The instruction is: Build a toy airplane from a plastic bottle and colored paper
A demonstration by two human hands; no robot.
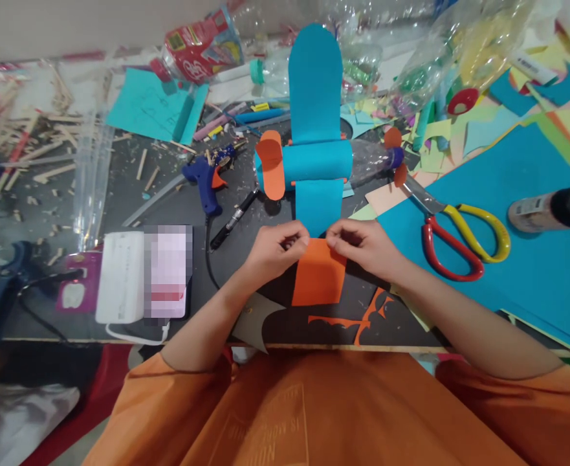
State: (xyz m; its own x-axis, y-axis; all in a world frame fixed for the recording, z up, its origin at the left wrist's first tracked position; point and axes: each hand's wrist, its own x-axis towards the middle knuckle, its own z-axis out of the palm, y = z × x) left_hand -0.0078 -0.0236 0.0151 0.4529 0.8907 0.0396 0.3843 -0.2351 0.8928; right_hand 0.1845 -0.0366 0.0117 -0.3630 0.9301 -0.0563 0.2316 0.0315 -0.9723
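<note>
An orange paper piece [317,275] lies against the near wing of a model plane built from a plastic bottle [369,160] wrapped in blue paper [316,160]. My left hand [279,249] pinches the paper's upper left corner. At the upper right corner, my right hand [360,243] pinches it too. The blue far wing [316,84] has a rounded end and points away from me. Orange paper tail pieces [271,165] sit at the left end, and small orange discs [400,176] flank the purple cap [395,157]. The near wing's tip is hidden under the orange paper and my fingers.
Scissors [452,236] with red and yellow handles lie at right on blue card, near a dark-capped bottle [551,208]. Left are a blue glue gun [206,181], a black marker [233,220], a power bank [120,277] and a phone [168,272]. Orange scraps [338,320] lie near the edge.
</note>
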